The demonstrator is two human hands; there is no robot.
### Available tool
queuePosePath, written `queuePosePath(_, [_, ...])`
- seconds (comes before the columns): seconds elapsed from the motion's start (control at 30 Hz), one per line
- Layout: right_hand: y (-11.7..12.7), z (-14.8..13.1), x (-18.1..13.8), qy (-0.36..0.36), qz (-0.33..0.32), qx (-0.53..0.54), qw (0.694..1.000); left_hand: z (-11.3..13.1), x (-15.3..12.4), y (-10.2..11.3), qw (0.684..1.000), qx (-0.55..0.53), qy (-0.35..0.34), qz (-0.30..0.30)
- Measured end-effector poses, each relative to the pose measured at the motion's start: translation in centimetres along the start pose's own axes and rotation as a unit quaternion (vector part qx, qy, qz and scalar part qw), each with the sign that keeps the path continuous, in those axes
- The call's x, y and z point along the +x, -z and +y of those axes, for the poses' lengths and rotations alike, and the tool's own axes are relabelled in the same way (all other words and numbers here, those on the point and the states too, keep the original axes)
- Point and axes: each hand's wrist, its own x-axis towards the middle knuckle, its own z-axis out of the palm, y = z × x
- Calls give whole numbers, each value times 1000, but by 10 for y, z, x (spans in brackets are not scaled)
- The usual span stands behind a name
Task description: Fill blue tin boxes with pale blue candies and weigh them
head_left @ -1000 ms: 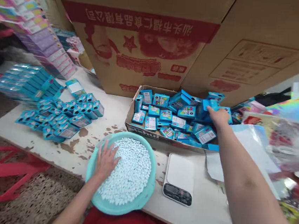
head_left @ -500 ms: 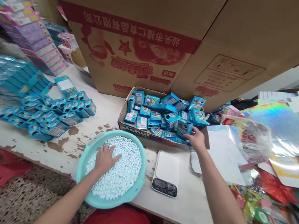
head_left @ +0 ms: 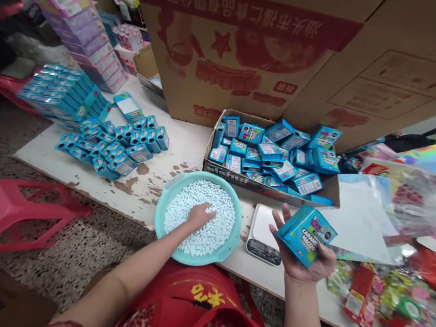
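small turquoise cardboard box [head_left: 305, 234] with bright print, tilted, cradled in the upturned right hand [head_left: 303, 256] over the near table edge, just right of the flat white digital kitchen scale [head_left: 263, 232]. fingers curled loosely up round the box from beneath, thumb standing apart: more a cradle than a firm clamp, so probably easy to lose off the palm and down past the edge to the speckled floor [head_left: 78, 258].

left hand [head_left: 199, 215] knuckles-up in the round turquoise plastic basin [head_left: 169, 192] of small pale-blue pellets [head_left: 211, 235], fingertips bunched and sunk in; cannot tell whether closed on any. basin's near rim hanging out past the worn white table [head_left: 155, 175], so too much downward weight there likely to tip it and scatter pellets into the lap.

beyond the scale, shallow brown cardboard tray [head_left: 221, 170] heaped with like boxes, some riding above its wall: liable to slide out at a careless reach. further left, cluster of open-ended turquoise boxes [head_left: 115, 146], well apart from both hands.
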Motion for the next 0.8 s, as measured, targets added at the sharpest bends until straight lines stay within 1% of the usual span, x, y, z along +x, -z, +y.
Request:
queuePosePath(0.1, [-3, -9, 6, 15, -7, -21, 1000, -5, 3, 6, 990, -131, 14, -47])
queuePosePath(0.2, [-2, -19, 12, 26, -24, -49, 998, -9, 5, 16, 957, -264, 39, -112])
queuePosePath(0.27, [-1, -20, 14, 18, -34, -83, 996, -9, 6, 24, 932, -328, 52, -146])
queuePosePath(0.33, [-3, -11, 14, -20, -53, -103, 993, -8, 6, 30, 896, -400, 75, -176])
queuePosePath(0.4, [-7, 7, 13, -89, -79, -87, 989, -5, 5, 31, 851, -475, 107, -194])
queuePosePath(0.47, [-13, 29, 12, -145, -94, -46, 984, -3, 4, 29, 817, -526, 133, -195])
queuePosePath(0.5, [-17, 40, 11, -159, -97, -31, 982, -2, 3, 28, 811, -536, 139, -190])
queuePosePath(0.53, [-21, 50, 10, -166, -96, -31, 981, -1, 2, 27, 813, -535, 139, -183])
queuePosePath(0.6, [-29, 65, 7, -166, -86, -69, 980, 2, -1, 28, 812, -541, 138, -168])
queuePosePath(0.7, [-39, 76, 3, -164, -75, -128, 975, 15, -13, 37, 810, -556, 115, -144])
queuePosePath(0.77, [-45, 79, 1, -140, -76, -172, 972, 30, -25, 45, 807, -570, 85, -128])
queuePosePath(0.8, [-48, 80, 0, -115, -78, -210, 968, 39, -31, 48, 805, -577, 70, -122])
